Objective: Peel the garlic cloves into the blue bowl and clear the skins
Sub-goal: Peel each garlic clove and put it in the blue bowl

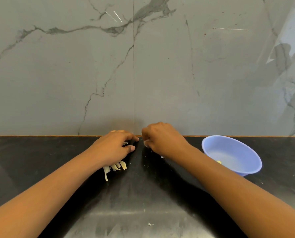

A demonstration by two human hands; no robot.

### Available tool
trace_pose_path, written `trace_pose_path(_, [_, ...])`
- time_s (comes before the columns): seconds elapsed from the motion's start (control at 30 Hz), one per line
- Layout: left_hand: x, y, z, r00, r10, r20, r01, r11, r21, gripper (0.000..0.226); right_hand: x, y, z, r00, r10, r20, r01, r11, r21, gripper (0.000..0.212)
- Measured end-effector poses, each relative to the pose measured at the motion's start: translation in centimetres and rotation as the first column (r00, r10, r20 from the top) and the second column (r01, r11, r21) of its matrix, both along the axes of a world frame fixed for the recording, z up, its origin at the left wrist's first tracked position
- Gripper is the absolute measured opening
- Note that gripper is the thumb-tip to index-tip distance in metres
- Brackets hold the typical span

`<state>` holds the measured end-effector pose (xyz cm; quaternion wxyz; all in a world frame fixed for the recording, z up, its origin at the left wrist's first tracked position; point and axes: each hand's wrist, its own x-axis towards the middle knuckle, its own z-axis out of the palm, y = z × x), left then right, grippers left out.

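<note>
Both hands are at the back of the black counter, close to the wall. My left hand (115, 147) lies palm down with its fingers curled over a small white scrap of garlic skin (125, 143). My right hand (160, 140) is curled and pinches a pale piece of garlic or skin (145, 143) at its fingertips; which of the two it is I cannot tell. Unpeeled garlic cloves (120, 166) with loose skin lie under my left wrist. The blue bowl (243, 170) stands to the right, with one yellowish peeled clove (219, 162) inside.
Small white skin flakes are scattered on the counter between my arms, with one larger flake (150, 224) near the front. The grey marble wall (134, 74) rises directly behind my hands.
</note>
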<state>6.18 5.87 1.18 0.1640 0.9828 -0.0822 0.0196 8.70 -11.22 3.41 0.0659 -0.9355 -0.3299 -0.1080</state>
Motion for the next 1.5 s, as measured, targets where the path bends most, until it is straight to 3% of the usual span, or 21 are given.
trace_pose_path(0.13, [-0.1, 0.0, 0.2, 1.000, -0.007, -0.008, 0.007, 1.000, -0.010, 0.034, 0.6, -1.0, 0.9, 0.999, -0.033, -0.038, 0.039, 0.989, 0.146, 0.013])
trace_pose_path(0.23, [0.0, -0.1, 0.2, 1.000, -0.013, 0.004, 0.013, 1.000, 0.023, 0.035, 0.8, -0.5, 0.2, 0.991, -0.053, -0.124, 0.065, 0.993, 0.095, 0.012])
trace_pose_path(0.3, [-0.1, -0.3, 0.3, 1.000, -0.016, -0.003, 0.016, 0.999, 0.028, 0.036, 0.9, -0.6, -0.1, 0.992, -0.066, -0.108, 0.072, 0.996, 0.059, 0.013])
trace_pose_path(0.43, [-0.2, -0.1, 0.2, 1.000, -0.020, -0.001, 0.020, 1.000, 0.014, 0.036, 1.0, -1.4, 0.6, 0.998, -0.062, -0.020, 0.065, 0.983, 0.172, 0.013])
trace_pose_path(0.57, [-0.2, -0.3, 0.2, 1.000, -0.019, -0.001, 0.019, 0.999, 0.046, 0.036, 0.4, 0.3, -0.5, 1.000, -0.005, -0.018, 0.006, 1.000, 0.013, 0.012])
trace_pose_path(0.73, [-0.1, -0.2, 0.3, 1.000, -0.019, -0.008, 0.020, 1.000, 0.020, 0.036, 0.9, -1.4, 1.1, 0.999, -0.037, 0.002, 0.035, 0.959, 0.280, 0.010])
trace_pose_path(0.83, [-0.1, -0.3, 0.2, 1.000, -0.020, -0.008, 0.020, 0.999, 0.041, 0.036, 0.1, 0.0, -0.6, 0.998, -0.001, -0.070, 0.005, 0.998, 0.056, 0.011])
trace_pose_path(0.87, [-0.2, -0.3, 0.2, 1.000, -0.019, -0.008, 0.020, 0.999, 0.041, 0.036, 0.0, 0.1, -0.5, 0.998, 0.013, -0.060, -0.009, 0.998, 0.058, 0.011])
trace_pose_path(1.0, [-0.2, -0.2, 0.2, 0.999, -0.011, -0.030, 0.011, 1.000, 0.003, 0.036, -0.2, -0.8, 1.3, 0.995, 0.001, 0.102, -0.032, 0.951, 0.307, 0.012])
trace_pose_path(1.07, [-0.2, -0.2, 0.2, 1.000, -0.013, -0.019, 0.013, 1.000, 0.001, 0.036, -0.4, -0.7, 0.8, 0.990, 0.012, 0.140, -0.040, 0.978, 0.203, 0.012])
trace_pose_path(1.13, [-0.2, -0.2, 0.1, 1.000, -0.013, -0.012, 0.013, 1.000, 0.021, 0.036, -0.6, 0.4, -0.9, 0.997, 0.047, 0.059, -0.045, 0.998, -0.035, 0.015])
trace_pose_path(1.17, [-0.2, -0.2, 0.1, 1.000, -0.014, -0.013, 0.015, 1.000, 0.028, 0.036, -0.3, 0.5, -1.2, 0.998, 0.045, 0.033, -0.042, 0.996, -0.075, 0.015])
trace_pose_path(1.23, [-0.2, -0.1, 0.2, 1.000, -0.017, -0.013, 0.018, 0.999, 0.031, 0.036, 0.1, -0.1, -0.5, 1.000, 0.009, 0.025, -0.009, 1.000, 0.020, 0.014])
trace_pose_path(1.33, [-0.2, -0.1, 0.3, 1.000, -0.009, -0.009, 0.009, 1.000, 0.014, 0.037, 0.7, -1.7, 0.9, 0.995, -0.089, 0.040, 0.069, 0.930, 0.361, 0.012])
trace_pose_path(1.37, [-0.1, -0.2, 0.3, 1.000, -0.004, -0.004, 0.004, 1.000, 0.010, 0.036, 0.7, -1.9, 1.0, 0.995, -0.096, 0.032, 0.077, 0.924, 0.374, 0.011])
trace_pose_path(1.47, [0.0, -0.1, 0.2, 1.000, 0.002, 0.004, -0.002, 1.000, 0.026, 0.036, 0.1, 0.1, -0.8, 0.999, -0.012, -0.051, 0.013, 1.000, 0.007, 0.012])
trace_pose_path(1.5, [0.0, -0.1, 0.2, 1.000, 0.000, 0.000, 0.000, 1.000, 0.029, 0.036, 0.1, 0.4, -1.1, 0.999, 0.017, -0.052, -0.018, 0.999, -0.030, 0.011])
